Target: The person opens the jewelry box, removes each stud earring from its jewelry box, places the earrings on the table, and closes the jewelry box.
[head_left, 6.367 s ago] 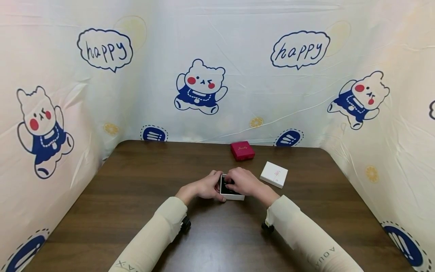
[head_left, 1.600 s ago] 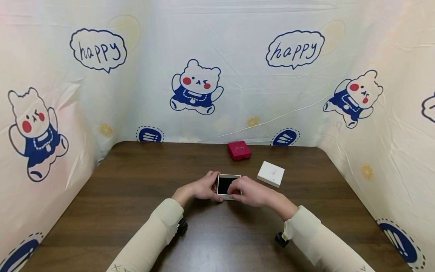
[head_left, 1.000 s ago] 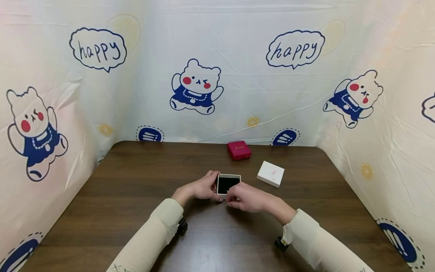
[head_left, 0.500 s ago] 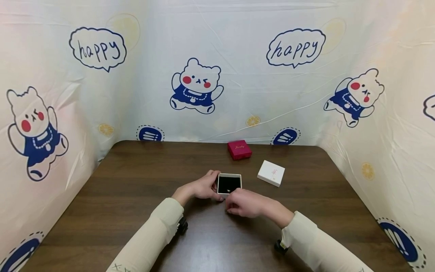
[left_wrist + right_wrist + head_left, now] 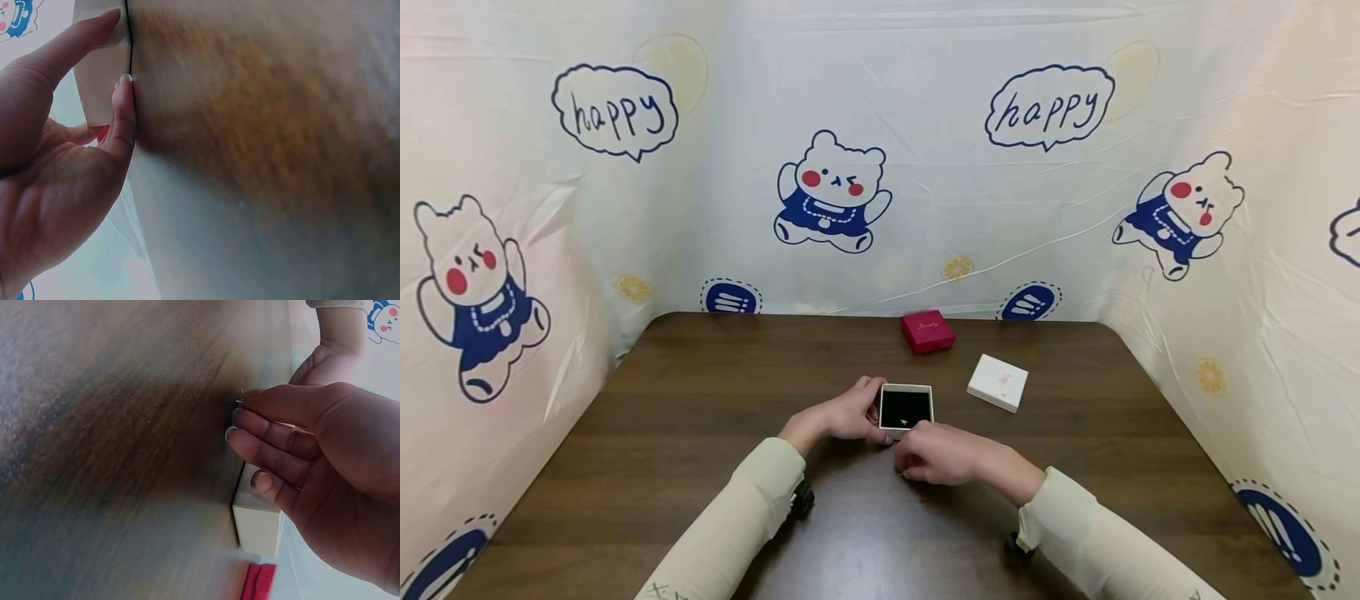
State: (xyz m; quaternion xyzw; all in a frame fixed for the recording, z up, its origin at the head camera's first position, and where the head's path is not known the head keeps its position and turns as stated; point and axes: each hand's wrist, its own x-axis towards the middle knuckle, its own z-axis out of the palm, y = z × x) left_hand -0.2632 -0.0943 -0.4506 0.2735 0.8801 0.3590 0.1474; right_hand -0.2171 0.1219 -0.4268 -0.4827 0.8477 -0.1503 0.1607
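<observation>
My left hand (image 5: 852, 410) holds the left side of an open white jewelry box (image 5: 907, 387), thumb at the near wall and fingers around the far corner. On its black lining lies a tiny shiny star-like piece (image 5: 904, 422), near the front. Just in front of the box, low over the table, my right hand (image 5: 942, 453) pinches a small silver jewelry piece (image 5: 239, 400) between thumb and index fingertip. Its exact kind is too small to make out. The other right fingers curl beside it. In the left wrist view, my left thumb presses the box's side (image 5: 100, 75).
A white lid (image 5: 998, 383) with a pink print lies right of the open box. Behind them sits a red box (image 5: 928, 332) with gold lettering. The brown wooden table (image 5: 715, 367) is enclosed by a printed cloth (image 5: 940, 100) at the back and sides.
My right hand was inside the box earlier, then came out over its front wall toward me with the silver piece. The star-like piece came into view. My left hand stays on the box.
</observation>
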